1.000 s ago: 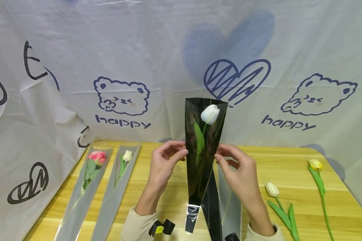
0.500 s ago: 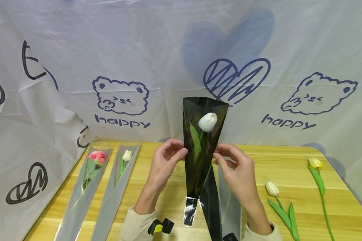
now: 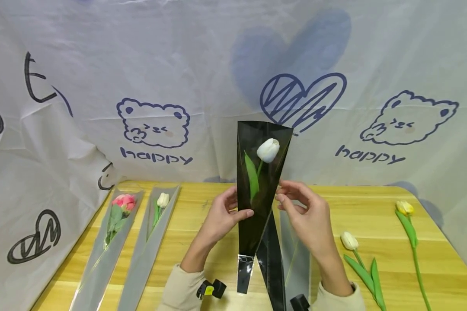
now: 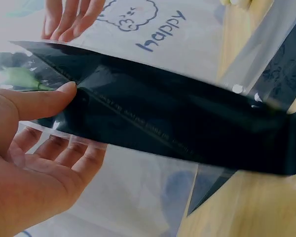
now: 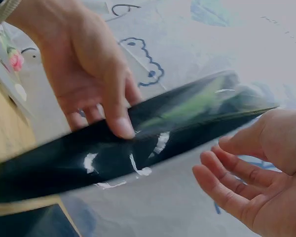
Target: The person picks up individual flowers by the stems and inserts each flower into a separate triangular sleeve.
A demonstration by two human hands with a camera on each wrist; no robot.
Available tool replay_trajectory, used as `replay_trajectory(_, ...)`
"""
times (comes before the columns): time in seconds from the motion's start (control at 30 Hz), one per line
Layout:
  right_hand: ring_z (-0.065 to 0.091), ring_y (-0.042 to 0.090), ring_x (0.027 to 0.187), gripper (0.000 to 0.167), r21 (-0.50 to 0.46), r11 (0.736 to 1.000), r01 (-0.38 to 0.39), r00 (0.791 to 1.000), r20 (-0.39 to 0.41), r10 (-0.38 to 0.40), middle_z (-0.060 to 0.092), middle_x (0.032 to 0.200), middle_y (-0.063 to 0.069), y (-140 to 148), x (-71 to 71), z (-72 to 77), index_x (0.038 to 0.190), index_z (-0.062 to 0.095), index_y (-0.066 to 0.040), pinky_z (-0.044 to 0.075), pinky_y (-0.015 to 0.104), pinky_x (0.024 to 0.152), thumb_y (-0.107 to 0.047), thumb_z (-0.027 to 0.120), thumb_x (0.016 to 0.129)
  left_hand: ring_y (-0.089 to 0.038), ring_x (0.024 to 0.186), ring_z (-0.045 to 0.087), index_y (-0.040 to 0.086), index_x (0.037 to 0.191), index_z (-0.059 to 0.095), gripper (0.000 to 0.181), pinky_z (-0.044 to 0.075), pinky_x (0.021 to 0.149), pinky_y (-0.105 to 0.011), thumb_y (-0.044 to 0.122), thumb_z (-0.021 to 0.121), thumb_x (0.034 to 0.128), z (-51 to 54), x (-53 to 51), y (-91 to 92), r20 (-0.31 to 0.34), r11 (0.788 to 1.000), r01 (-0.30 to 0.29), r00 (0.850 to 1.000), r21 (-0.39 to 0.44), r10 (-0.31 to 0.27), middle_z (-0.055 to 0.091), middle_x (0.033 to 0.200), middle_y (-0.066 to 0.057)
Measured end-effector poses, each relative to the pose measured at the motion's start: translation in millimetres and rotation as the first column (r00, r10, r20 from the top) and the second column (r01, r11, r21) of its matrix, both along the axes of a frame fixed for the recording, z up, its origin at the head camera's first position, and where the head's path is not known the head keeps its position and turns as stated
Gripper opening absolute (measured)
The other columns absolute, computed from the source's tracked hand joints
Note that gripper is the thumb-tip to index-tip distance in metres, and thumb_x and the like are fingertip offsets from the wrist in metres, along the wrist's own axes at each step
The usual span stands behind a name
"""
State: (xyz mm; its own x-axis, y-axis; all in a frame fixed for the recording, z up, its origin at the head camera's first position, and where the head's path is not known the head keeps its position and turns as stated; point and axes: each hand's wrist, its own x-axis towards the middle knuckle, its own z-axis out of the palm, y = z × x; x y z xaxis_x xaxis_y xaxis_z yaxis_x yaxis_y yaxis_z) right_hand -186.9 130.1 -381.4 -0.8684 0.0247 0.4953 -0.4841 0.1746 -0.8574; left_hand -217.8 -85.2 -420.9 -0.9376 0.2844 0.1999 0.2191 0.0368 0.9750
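Observation:
A black flower sleeve point(image 3: 253, 233) with a clear front stands upright in the head view, holding a white tulip point(image 3: 268, 150) with a green leaf point(image 3: 251, 175). My left hand point(image 3: 222, 219) grips its left side, thumb across the front and fingers behind; the left wrist view shows this thumb point(image 4: 49, 101) flat on the film. Beside the right edge is my right hand point(image 3: 310, 218), fingers loosely bent. In the right wrist view the right hand's fingers point(image 5: 232, 190) appear just off the sleeve, with nothing between them. The tulip's lower stem is hidden by the black film.
On the wooden table point(image 3: 194, 233) lie a sleeved pink flower point(image 3: 124, 202) and a sleeved white tulip point(image 3: 163, 200) at left. Another black sleeve point(image 3: 271, 268) and a grey one point(image 3: 297, 272) lie beneath. Loose white point(image 3: 349, 240) and yellow point(image 3: 404, 208) tulips lie at right.
The tulip first sank lower inside the sleeve. My left hand has shifted from pinching the left edge to a deeper grip, its thumb now across the front. My right hand has come off the edge.

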Motion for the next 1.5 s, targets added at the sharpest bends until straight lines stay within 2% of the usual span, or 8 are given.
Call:
replay_trajectory(0.2,0.071,0.010,0.088,0.023,0.043,0.995,0.090,0.995,0.030,-0.091,0.070,0.103,0.020,32,0.2,5.8,0.119,0.071,0.002,0.059,0.027,0.074,0.003,0.069,0.096,-0.034,0.115,0.067,0.000,0.138,0.059,0.054,0.057,0.091,-0.040,-0.010,0.075,0.0868,-3.3,-5.6,-14.0,0.089,0.998,-0.053,0.994,-0.028,0.056,0.066,0.127,-0.019)
replay_trajectory(0.37,0.069,0.008,0.092,0.023,0.170,0.966,0.194,0.974,0.081,-0.209,0.070,0.109,0.016,63,3.1,3.1,0.122,0.070,0.000,0.057,0.022,0.075,-0.004,0.067,0.099,-0.033,0.106,0.069,-0.004,0.140,0.054,0.057,0.059,0.084,-0.039,-0.013,0.072,0.0873,-17.7,-11.4,-26.9,0.183,0.996,-0.016,0.983,-0.084,0.031,0.063,0.125,-0.024)
replay_trajectory(0.6,0.066,0.003,0.094,0.024,0.273,0.933,0.236,0.956,0.104,-0.273,0.070,0.113,0.015,87,6.6,-1.9,0.122,0.069,0.001,0.056,0.019,0.075,-0.009,0.065,0.101,-0.035,0.098,0.069,-0.006,0.153,0.036,0.085,0.060,0.080,-0.046,-0.020,0.075,0.0786,-38.5,-14.9,-44.2,0.342,0.967,-0.012,0.934,-0.253,0.101,0.062,0.122,-0.030)
replay_trajectory(0.77,0.063,-0.004,0.093,0.024,0.301,0.923,0.239,0.952,0.113,-0.284,0.070,0.115,0.017,96,8.7,-2.6,0.123,0.069,0.002,0.055,0.017,0.075,-0.010,0.065,0.102,-0.031,0.081,0.071,0.000,0.157,0.028,0.096,0.060,0.065,-0.044,-0.020,0.077,0.0768,-42.6,-11.0,-54.8,0.409,0.932,0.005,0.899,-0.363,0.155,0.067,0.107,-0.026)
replay_trajectory(0.97,0.061,-0.008,0.092,0.026,0.341,0.907,0.249,0.942,0.134,-0.309,0.069,0.118,0.018,106,11.5,-4.0,0.125,0.068,0.001,0.055,0.016,0.073,-0.010,0.065,0.102,-0.024,0.062,0.064,-0.002,0.131,0.045,0.065,0.058,0.055,-0.040,-0.011,0.083,0.0785,-40.5,-5.5,-57.7,0.365,0.859,0.000,0.905,-0.511,0.217,0.061,0.090,-0.019)
replay_trajectory(1.23,0.062,-0.008,0.090,0.028,0.352,0.894,0.278,0.927,0.147,-0.346,0.069,0.115,0.016,122,19.6,-0.3,0.126,0.068,0.001,0.055,0.015,0.073,-0.012,0.065,0.102,-0.029,0.079,0.067,-0.006,0.130,0.056,0.053,0.055,0.073,-0.042,0.015,0.082,0.0891,-17.8,-4.0,-56.5,0.140,0.658,-0.124,0.932,-0.743,0.333,0.070,0.100,-0.020)
replay_trajectory(1.37,0.063,-0.008,0.090,0.029,0.339,0.894,0.294,0.922,0.147,-0.359,0.068,0.110,0.000,135,27.0,2.3,0.127,0.067,0.001,0.055,0.016,0.072,-0.012,0.066,0.101,-0.030,0.085,0.063,-0.006,0.122,0.063,0.037,0.054,0.074,-0.043,0.014,0.076,0.0940,-14.3,-5.5,-38.1,0.025,0.658,-0.187,0.954,-0.729,0.300,0.067,0.103,-0.018)
replay_trajectory(1.5,0.062,-0.010,0.088,0.030,0.385,0.871,0.306,0.912,0.145,-0.384,0.067,0.112,-0.001,153,35.4,3.2,0.128,0.067,0.001,0.055,0.015,0.069,-0.011,0.068,0.100,-0.025,0.076,0.065,-0.006,0.117,0.068,0.029,0.054,0.068,-0.038,0.016,0.070,0.0997,-25.1,-10.4,-4.3,-0.012,0.696,-0.165,0.975,-0.698,0.220,0.070,0.095,-0.016)
